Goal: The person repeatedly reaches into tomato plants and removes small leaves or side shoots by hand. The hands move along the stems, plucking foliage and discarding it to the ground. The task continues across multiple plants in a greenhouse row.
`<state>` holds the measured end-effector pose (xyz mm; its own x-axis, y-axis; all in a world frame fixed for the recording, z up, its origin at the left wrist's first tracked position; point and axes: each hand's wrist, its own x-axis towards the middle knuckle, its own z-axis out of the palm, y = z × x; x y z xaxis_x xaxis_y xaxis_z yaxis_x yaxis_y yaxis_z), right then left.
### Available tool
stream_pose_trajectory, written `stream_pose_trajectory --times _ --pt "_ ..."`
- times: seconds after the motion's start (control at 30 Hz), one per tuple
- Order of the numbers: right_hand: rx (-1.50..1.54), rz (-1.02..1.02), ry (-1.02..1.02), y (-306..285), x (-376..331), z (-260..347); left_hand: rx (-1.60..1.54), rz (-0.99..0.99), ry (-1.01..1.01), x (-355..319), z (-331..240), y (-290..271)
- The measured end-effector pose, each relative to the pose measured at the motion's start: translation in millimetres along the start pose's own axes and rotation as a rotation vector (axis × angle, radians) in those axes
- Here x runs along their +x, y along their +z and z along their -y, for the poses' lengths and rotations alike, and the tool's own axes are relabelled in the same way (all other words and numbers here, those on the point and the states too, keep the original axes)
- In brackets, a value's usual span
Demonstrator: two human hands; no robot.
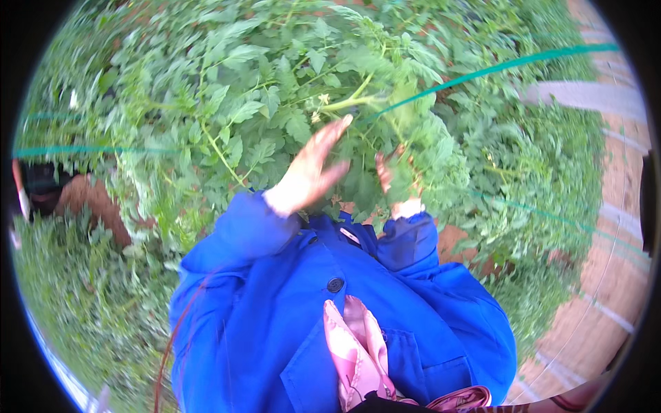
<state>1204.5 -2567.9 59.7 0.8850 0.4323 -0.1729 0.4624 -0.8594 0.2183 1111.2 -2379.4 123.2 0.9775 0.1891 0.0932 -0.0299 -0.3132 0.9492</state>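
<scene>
My left hand (pixel 310 171) is open, its fingers stretched toward a thick pale green tomato stem (pixel 350 103) and its thumb apart. Its fingertips come close to the stem; whether they touch it I cannot tell. Small pale yellow flowers (pixel 323 100) stand beside the stem. A green twine (pixel 482 71) runs taut from the upper right down to this spot. Among blurred leaves, my right hand (pixel 399 180) is partly hidden, with its visible fingers spread apart and foliage in front of the palm. No held object shows in either hand.
Dense tomato plants (pixel 241 62) surround me on both sides. Another green twine (pixel 89 149) crosses the leaves at left, and a thinner one (pixel 544 210) at right. Brown soil (pixel 93 203) shows at left. A brown path (pixel 585 296) with pale strips borders the right side.
</scene>
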Motion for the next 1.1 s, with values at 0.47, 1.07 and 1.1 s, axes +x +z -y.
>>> stream_pose_trajectory --times 0.47,1.07,1.1 --pt "1.457 1.223 -0.351 -8.5 -55.2 31.6 -0.415 -0.182 -0.866 -269.6 -11.4 -73.3" --pt "1.356 0.274 -0.455 -50.4 34.8 247.2 -0.454 -0.647 -0.057 -324.1 200.2 -170.3" --pt "1.492 0.349 -0.381 -59.6 34.3 253.5 -0.352 -0.725 -0.031 -311.3 205.1 -181.4"
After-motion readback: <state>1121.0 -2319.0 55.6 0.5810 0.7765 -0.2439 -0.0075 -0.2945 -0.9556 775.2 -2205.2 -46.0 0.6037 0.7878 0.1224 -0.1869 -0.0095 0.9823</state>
